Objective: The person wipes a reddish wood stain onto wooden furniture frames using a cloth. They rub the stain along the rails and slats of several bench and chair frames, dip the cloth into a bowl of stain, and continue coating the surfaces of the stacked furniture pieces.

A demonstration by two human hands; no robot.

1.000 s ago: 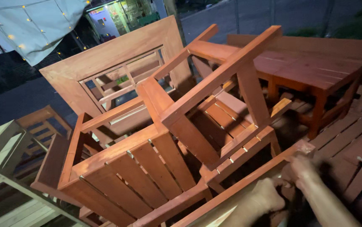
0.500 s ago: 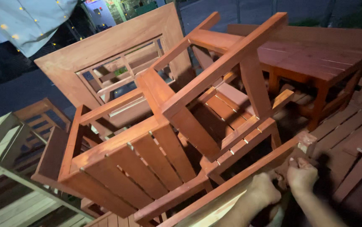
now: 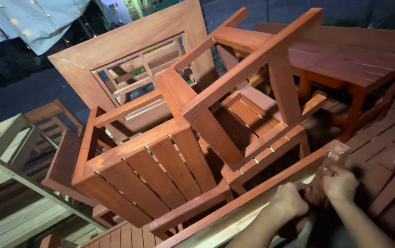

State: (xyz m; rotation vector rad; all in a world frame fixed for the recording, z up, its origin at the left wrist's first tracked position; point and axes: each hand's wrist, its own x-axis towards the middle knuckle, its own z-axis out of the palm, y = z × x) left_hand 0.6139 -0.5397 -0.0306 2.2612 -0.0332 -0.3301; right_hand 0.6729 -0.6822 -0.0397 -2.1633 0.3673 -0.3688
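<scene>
Two hands work at the near end of a long red-stained wooden rail [image 3: 252,202] that runs diagonally across the lower frame: the left hand [image 3: 289,202] is curled over its upper edge, steadying it, and the right hand [image 3: 340,183] is closed in a pinch at its end beside a dark cloth [image 3: 314,193], seemingly rubbing the wood. Beyond, red slatted chairs [image 3: 170,165] lie tipped and interlocked against a red table [image 3: 344,59], likely stacked to save room; pale unstained frames [image 3: 9,147] sit at left.

Dim night scene, warm overhead light, deep shadows.
</scene>
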